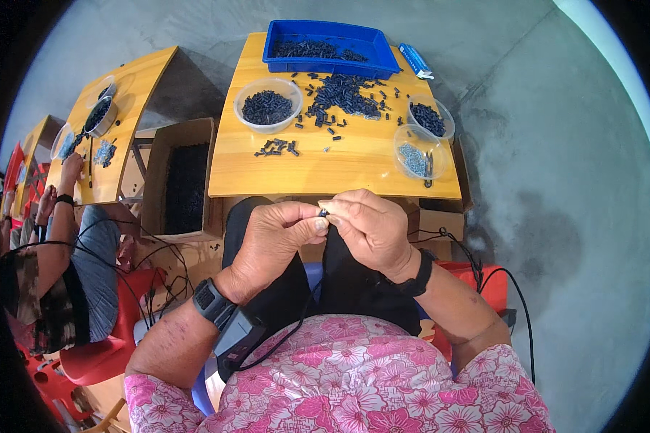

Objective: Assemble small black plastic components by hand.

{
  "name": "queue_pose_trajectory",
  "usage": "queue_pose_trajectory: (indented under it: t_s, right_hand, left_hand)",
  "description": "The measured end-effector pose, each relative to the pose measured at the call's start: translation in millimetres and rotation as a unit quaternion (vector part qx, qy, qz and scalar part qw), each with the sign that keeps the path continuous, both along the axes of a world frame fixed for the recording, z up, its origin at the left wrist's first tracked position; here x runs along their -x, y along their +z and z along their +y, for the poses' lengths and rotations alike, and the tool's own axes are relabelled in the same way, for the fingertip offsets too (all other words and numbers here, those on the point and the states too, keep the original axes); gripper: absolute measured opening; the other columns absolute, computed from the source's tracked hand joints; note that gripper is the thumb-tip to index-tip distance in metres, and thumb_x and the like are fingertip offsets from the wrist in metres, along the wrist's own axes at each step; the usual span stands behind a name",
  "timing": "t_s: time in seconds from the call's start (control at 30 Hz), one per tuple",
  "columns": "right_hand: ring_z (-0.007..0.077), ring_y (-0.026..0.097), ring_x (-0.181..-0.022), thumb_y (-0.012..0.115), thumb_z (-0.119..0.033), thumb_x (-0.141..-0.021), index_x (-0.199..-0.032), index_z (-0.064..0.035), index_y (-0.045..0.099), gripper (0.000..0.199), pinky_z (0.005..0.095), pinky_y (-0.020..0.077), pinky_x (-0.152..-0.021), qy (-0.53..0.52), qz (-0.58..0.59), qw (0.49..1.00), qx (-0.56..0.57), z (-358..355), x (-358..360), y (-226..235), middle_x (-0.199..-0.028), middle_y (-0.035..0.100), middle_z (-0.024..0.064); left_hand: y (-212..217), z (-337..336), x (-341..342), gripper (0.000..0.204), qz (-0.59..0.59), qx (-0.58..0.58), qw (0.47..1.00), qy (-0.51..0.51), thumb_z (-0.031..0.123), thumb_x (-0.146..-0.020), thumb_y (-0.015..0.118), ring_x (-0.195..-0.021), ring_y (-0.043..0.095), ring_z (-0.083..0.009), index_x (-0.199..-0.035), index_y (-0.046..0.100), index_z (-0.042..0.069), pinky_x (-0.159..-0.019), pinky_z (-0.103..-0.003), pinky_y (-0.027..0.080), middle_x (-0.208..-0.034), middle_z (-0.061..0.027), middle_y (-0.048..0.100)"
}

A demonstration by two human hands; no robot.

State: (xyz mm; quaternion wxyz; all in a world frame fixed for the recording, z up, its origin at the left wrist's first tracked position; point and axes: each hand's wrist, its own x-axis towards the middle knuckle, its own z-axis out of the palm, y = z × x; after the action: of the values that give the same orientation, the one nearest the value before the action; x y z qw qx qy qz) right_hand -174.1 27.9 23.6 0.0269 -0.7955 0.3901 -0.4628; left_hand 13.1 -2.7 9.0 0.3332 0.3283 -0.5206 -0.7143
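Observation:
Above my lap, just off the table's near edge, my left hand (271, 242) and my right hand (372, 227) meet fingertip to fingertip. Between them they pinch a small black plastic piece (323, 213), mostly covered by the fingers. Similar black pieces (347, 94) lie heaped in the middle of the yellow wooden table (325, 169), with a small group (276, 148) nearer to me at the left. A clear tub (269, 128) at the left holds many more. At the right, a clear tub of small silvery parts (412, 159) stands near the edge.
A blue tray (383, 66) of black pieces sits at the table's far side, beside a blue-and-white box (416, 60). Another tub (427, 119) stands at the right. Left of the table is a cardboard box (173, 133); a co-worker's hand (72, 169) rests at a neighbouring table. Cables (173, 267) hang nearby.

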Motion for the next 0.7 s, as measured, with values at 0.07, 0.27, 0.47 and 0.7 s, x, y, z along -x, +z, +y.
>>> queue_pose_trajectory:
  t_s: [0.07, 0.27, 0.47, 0.7]
  right_hand:
    - [0.0200, 0.065, -0.069, 0.070, 0.005, -0.074, -0.098, 0.0004, 0.069, 0.024, 0.0264, 0.0516, -0.059, 0.013, -0.052, 0.998, -0.035, 0.3, -1.0, 0.4, -0.083, 0.065, 0.0105]
    - [0.0223, 0.067, -0.072, 0.072, 0.005, -0.074, -0.100, -0.0050, 0.069, 0.027, 0.0291, 0.0532, -0.063, 0.001, -0.101, 0.989, -0.111, 3.9, -3.5, 2.8, -0.083, 0.068, 0.0099]
    - [0.0200, 0.067, -0.070, 0.071, 0.005, -0.076, -0.099, -0.0051, 0.070, 0.026, 0.0278, 0.0535, -0.062, 0.012, -0.101, 0.988, -0.115, 4.7, -2.4, -4.5, -0.084, 0.068, 0.0097]
    - [0.0177, 0.066, -0.070, 0.064, 0.006, -0.081, -0.101, -0.0033, 0.068, 0.023, 0.0268, 0.0533, -0.060, 0.035, -0.132, 0.977, -0.164, 2.3, -3.2, -6.4, -0.088, 0.066, 0.0101]
  left_hand:
    - [1.9, -0.5, -0.3, 0.019, -0.005, 0.009, 1.000, -0.001, 0.010, -0.090, 0.067, -0.079, 0.064, -0.0104, -0.104, 0.068, -0.003, -0.075, -0.025, 0.056, -0.089, -0.0058, 0.068]
    - [0.9, -1.0, -2.9, 0.019, 0.011, 0.005, 1.000, -0.013, 0.011, -0.089, 0.067, -0.079, 0.063, -0.0095, -0.103, 0.069, -0.002, -0.074, -0.024, 0.055, -0.088, -0.0054, 0.068]
    - [-3.2, 0.7, -1.7, 0.018, 0.021, -0.004, 1.000, -0.013, 0.011, -0.090, 0.067, -0.078, 0.063, -0.0091, -0.102, 0.069, -0.002, -0.073, -0.023, 0.054, -0.087, -0.0049, 0.068]
    - [-3.9, -0.3, -1.8, 0.017, -0.011, 0.020, 1.000, 0.002, 0.011, -0.090, 0.066, -0.078, 0.063, -0.0099, -0.102, 0.069, -0.002, -0.074, -0.024, 0.054, -0.088, -0.0054, 0.068]
